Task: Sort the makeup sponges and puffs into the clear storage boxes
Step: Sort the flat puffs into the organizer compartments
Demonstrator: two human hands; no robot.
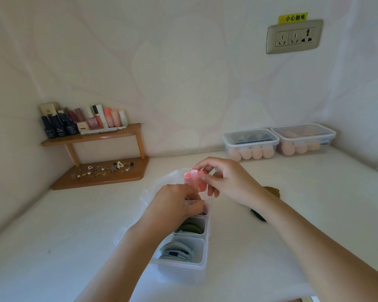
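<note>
**A:** Where is the puff at this point?

**B:** The pink puff point(192, 182) is in the air, just above the far end of the divided box point(203, 258). The right hand point(227, 179) holds it, with thumb and fingers clamped on its upper edge beside the ribbon band.

**A:** And the other hand?

**B:** The left hand point(172, 203) sits over the far compartment point(206, 211), its fingers curled down at the rim. The hand itself blocks the view, so it cannot be told whether they grip the wall or press on something inside.

**A:** What makes this step go well?

**B:** The pale green puffs point(176, 250) fill the near section and the dark green puffs point(191, 225) the middle one, all standing on edge. The pink one most likely belongs in the far compartment, set the same way. The person does best to turn it upright, lower it edge-first and let go only once it is seated. The left hand can steady the light box on the desk point(52, 247) and keep a slot open. The ribbon could catch on the rim, so it should go in last. The open lid point(159, 182) lies to the left, clear of the path. A dark puff point(258, 214) waits on the desk by the right forearm.
</note>
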